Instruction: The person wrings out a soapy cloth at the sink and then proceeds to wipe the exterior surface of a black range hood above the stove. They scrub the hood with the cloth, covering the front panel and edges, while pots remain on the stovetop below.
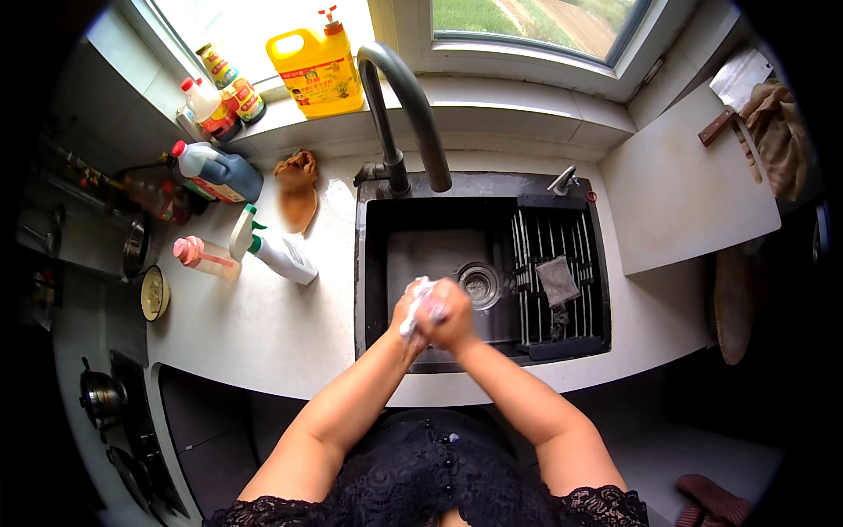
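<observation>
Over the near part of the black sink (372, 263), my two hands are pressed together around a crumpled white wad (420, 304) that looks like a wet cloth. My left hand (405, 311) closes on it from the left. Blurred by motion, my right hand (451, 318) grips it from the right with curled fingers. Much of the wad is hidden by the fingers. Just beyond my right hand lies the round drain (479, 285). The dark curved faucet (420, 105) stands behind the sink, and no water stream shows under its spout.
A roll-up rack (524, 307) with a grey cloth (558, 281) spans the sink's right side. Right of it sits a cutting board (676, 202) with a cleaver (718, 128). Leftward stand a spray bottle (288, 256), a pink-capped bottle (215, 259), a blue jug (230, 179) and a bowl (155, 293).
</observation>
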Demonstrator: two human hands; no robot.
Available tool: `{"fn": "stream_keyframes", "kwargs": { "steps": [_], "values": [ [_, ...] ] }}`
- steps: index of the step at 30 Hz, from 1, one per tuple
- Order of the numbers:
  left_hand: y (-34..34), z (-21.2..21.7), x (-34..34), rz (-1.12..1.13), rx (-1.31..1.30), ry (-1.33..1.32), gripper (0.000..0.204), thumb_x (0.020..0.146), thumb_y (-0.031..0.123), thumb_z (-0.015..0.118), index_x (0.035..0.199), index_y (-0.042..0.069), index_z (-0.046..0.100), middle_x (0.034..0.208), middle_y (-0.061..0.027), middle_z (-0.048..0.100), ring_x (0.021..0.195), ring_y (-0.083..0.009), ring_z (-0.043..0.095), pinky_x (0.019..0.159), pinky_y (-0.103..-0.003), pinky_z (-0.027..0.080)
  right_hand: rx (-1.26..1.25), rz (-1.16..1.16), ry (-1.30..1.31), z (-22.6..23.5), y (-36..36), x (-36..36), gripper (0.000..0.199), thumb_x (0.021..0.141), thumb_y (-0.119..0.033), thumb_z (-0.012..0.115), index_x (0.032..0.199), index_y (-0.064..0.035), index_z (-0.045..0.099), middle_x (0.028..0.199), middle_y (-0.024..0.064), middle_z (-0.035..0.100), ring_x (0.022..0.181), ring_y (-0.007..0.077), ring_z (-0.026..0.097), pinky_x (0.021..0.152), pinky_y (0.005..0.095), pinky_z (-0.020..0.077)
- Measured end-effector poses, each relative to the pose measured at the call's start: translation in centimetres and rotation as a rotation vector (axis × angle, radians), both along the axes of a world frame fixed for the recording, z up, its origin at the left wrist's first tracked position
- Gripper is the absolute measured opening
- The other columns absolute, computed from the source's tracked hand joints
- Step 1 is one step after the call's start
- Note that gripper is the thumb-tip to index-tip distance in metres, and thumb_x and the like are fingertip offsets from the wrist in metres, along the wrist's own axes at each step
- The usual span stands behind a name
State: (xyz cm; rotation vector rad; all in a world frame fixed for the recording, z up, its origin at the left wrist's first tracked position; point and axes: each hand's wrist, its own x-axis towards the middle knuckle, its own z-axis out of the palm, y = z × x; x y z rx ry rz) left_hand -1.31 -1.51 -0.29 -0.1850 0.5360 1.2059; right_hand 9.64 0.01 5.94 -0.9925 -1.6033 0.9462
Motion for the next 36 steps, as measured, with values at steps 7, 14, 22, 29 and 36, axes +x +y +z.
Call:
{"fn": "stream_keyframes", "kwargs": {
  "steps": [7, 14, 22, 29, 36],
  "values": [
    [0.6, 1.6, 0.3, -0.109, 0.088, -0.145, 0.027, 0.095, 0.033, 0.049, 0.089, 0.008, 0.057, 0.082, -0.0055, 0.063, 0.071, -0.0203, 0.063, 0.063, -0.033, 0.054, 0.209, 0.095, -0.223, -0.7, 0.0, -0.1, 0.031, 0.065, -0.029, 0.073, 0.085, -0.0064, 0.067, 0.097, 0.0178, 0.066, 0.101, 0.0383, 0.06, 0.095, 0.0474, 0.0453],
    [0.8, 5.7, 1.5, 0.009, -0.232, 0.214, 0.017, 0.095, 0.026, 0.049, 0.097, 0.011, 0.058, 0.094, -0.0061, 0.062, 0.083, -0.0218, 0.064, 0.066, -0.037, 0.055, 0.248, -0.089, -0.111, 1.0, 1.4, 1.0, 0.016, 0.065, -0.014, 0.07, 0.072, -0.0049, 0.058, 0.073, 0.0155, 0.057, 0.074, 0.0362, 0.057, 0.072, 0.0427, 0.0482],
    [0.9, 7.3, 1.1, 0.005, -0.11, 0.269, 0.021, 0.098, 0.028, 0.048, 0.094, 0.01, 0.056, 0.084, -0.006, 0.061, 0.074, -0.0219, 0.062, 0.066, -0.04, 0.055, -0.082, -0.306, -0.14, -3.8, 4.8, 4.3, 0.022, 0.078, -0.019, 0.069, 0.075, 0.0001, 0.059, 0.084, 0.016, 0.06, 0.076, 0.0335, 0.058, 0.074, 0.0389, 0.0474],
    [0.7, 6.3, -3.7, 0.135, -0.044, 0.351, 0.026, 0.1, 0.027, 0.043, 0.113, 0.006, 0.05, 0.113, -0.0126, 0.059, 0.103, -0.0278, 0.059, 0.091, -0.042, 0.049, -0.812, 0.016, 0.618, 2.7, 5.4, 9.4, 0.034, 0.096, -0.029, 0.054, 0.104, 0.0033, 0.061, 0.101, 0.0105, 0.066, 0.093, 0.0203, 0.063, 0.086, 0.0351, 0.0489],
    [0.9, 6.6, -2.9, -0.365, -0.365, 1.026, 0.067, 0.088, 0.023, 0.064, 0.142, 0.009, 0.027, 0.131, -0.0132, 0.048, 0.124, -0.0288, 0.044, 0.104, -0.042, 0.035, -0.895, 0.412, 0.827, 7.1, 5.4, 7.7, 0.041, 0.096, -0.026, 0.054, 0.121, 0.0056, 0.055, 0.117, 0.0148, 0.061, 0.106, 0.023, 0.06, 0.095, 0.0355, 0.0464]
  ]
}}
